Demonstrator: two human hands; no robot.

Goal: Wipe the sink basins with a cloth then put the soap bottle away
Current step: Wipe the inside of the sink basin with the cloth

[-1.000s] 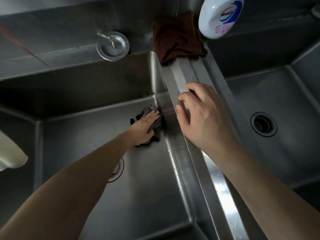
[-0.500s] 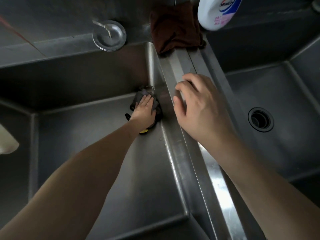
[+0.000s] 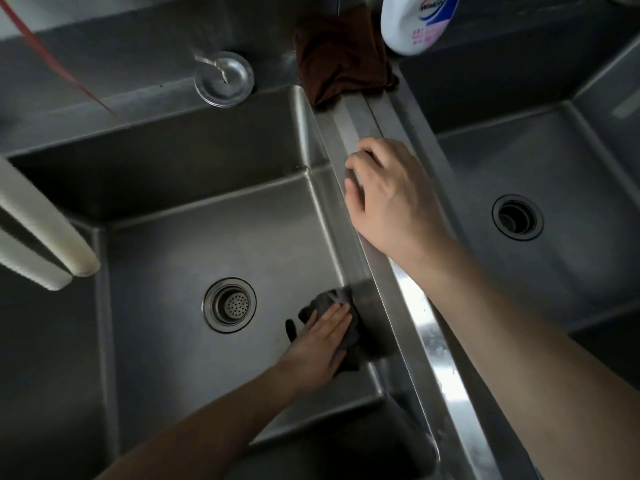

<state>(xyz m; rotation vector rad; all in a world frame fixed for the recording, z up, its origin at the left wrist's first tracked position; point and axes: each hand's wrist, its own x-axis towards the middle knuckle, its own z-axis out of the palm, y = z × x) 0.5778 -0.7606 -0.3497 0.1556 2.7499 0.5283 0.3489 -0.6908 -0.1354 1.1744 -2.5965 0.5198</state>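
A: Well, starting left of the left hand [image 3: 323, 336]: a strainer drain [image 3: 229, 305] sits in the floor of the left basin [image 3: 166, 271]. The hand itself lies flat, fingers straight, pressing the dark cloth [image 3: 332, 301] against the basin's right wall.

B: And right of it?

A: The right hand [image 3: 391, 199] rests on the divider [image 3: 408, 306], fingers curled over its edge, holding nothing. Beyond that hand's fingertips lies a brown rag [image 3: 341, 53], and the soap bottle [image 3: 417, 20] stands just right of the rag. The right basin [image 3: 554, 289] lies to the right of that arm.

B: Risks?

A: The cloth is only pressed, not gripped, so on wet steel it could probably slide out from under the palm. The bottle stands at the rim, so a careless reach might tip it into the basin.
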